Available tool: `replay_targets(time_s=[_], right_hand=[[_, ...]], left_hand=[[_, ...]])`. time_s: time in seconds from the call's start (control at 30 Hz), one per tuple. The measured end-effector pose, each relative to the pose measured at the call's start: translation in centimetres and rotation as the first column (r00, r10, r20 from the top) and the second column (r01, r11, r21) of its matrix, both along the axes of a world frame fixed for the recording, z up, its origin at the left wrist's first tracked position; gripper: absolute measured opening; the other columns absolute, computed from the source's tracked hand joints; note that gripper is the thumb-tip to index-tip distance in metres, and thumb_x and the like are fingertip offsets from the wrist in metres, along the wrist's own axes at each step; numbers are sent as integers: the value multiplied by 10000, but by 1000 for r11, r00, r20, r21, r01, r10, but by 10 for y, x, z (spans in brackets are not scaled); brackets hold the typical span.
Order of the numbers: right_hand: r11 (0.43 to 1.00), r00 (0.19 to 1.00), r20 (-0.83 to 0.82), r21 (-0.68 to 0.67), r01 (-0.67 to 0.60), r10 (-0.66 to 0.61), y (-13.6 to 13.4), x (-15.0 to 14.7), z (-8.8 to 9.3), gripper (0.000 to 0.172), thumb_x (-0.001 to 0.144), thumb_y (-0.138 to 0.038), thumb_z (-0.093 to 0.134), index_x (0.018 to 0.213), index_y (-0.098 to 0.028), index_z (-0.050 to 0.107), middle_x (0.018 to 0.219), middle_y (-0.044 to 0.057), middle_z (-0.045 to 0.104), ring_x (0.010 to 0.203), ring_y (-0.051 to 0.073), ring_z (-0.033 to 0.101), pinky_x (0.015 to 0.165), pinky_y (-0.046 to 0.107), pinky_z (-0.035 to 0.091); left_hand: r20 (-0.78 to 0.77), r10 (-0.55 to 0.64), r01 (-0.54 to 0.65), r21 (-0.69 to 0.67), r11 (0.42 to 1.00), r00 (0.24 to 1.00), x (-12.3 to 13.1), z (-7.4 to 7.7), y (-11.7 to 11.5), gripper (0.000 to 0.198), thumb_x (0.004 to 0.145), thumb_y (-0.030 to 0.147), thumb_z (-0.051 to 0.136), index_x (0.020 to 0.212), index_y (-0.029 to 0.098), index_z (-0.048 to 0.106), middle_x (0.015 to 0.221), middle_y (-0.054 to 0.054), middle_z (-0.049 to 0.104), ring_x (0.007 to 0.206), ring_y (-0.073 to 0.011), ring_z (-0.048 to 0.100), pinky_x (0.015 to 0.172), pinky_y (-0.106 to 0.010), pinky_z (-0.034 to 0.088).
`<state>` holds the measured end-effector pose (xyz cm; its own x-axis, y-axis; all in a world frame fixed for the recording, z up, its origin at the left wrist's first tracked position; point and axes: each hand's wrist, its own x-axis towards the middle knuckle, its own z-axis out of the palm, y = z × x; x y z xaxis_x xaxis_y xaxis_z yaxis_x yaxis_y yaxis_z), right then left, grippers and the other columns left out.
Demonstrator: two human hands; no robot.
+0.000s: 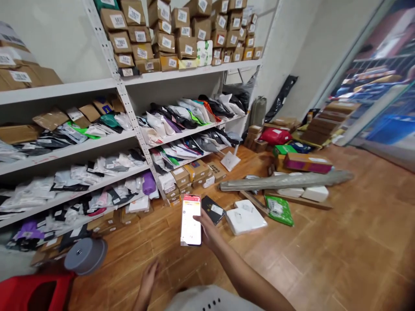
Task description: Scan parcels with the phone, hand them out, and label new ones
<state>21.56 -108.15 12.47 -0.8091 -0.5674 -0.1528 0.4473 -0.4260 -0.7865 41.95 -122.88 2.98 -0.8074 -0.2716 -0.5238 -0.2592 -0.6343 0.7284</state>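
Observation:
A smartphone (191, 226) with a bright, mostly white screen and a red top bar is held upright in my right hand (207, 224). The thumb of that hand reaches over the screen's right side. Lower down, my left hand (149, 274) hangs over the wooden floor, its fingers loosely stretched and holding nothing. Beyond the phone, a black flat parcel (212, 209) and a white plastic-wrapped parcel (246, 217) lie on the floor. A green parcel (279, 210) is further right.
White metal shelves (194, 72) carry labelled cardboard boxes and many bagged parcels. A long grey wrapped bundle (285, 180) lies across boxes at the right. At lower left are a grey round stool (86, 255) and a red plastic object (35, 293). A glass door (385, 125) is at right.

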Motion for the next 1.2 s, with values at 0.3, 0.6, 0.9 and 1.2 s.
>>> replay_targets(time_s=[0.3, 0.6, 0.9, 1.2], right_hand=[[992, 993, -73, 81, 97, -91, 1, 2, -12, 437, 634, -345, 741, 1026, -234, 585, 956, 30, 731, 850, 256, 672, 789, 379, 507], [975, 966, -249, 189, 117, -67, 21, 11, -12, 379, 584, -190, 683, 957, -245, 646, 899, 0, 682, 899, 241, 590, 829, 340, 463], [957, 957, -273, 240, 165, -97, 15, 24, -18, 252, 702, -308, 586, 940, -241, 630, 914, 25, 690, 870, 255, 601, 795, 372, 492], [954, 939, -326, 229, 191, -110, 11, 31, -20, 304, 637, -226, 654, 936, -241, 608, 918, 25, 673, 999, 275, 582, 930, 398, 452]], left_hand=[[-259, -11, 62, 192, 979, 966, -105, 78, 49, 633, 950, 546, 409, 1527, 339, 251, 1451, -116, 501, 1188, -297, 578, 922, -486, 506], [-293, -89, 164, 241, 957, 952, -86, 90, 57, 622, 952, 557, 395, 1528, 382, 238, 1532, -80, 401, 1167, -304, 585, 917, -511, 525], [-296, -108, 175, 211, 962, 949, -80, 81, 62, 678, 894, 561, 526, 1489, 281, 365, 1321, -128, 608, 985, -318, 666, 696, -470, 601], [-301, -142, 200, 172, 965, 943, -75, 83, 57, 611, 872, 569, 560, 1390, 249, 501, 1268, -131, 639, 968, -310, 671, 651, -428, 610]])
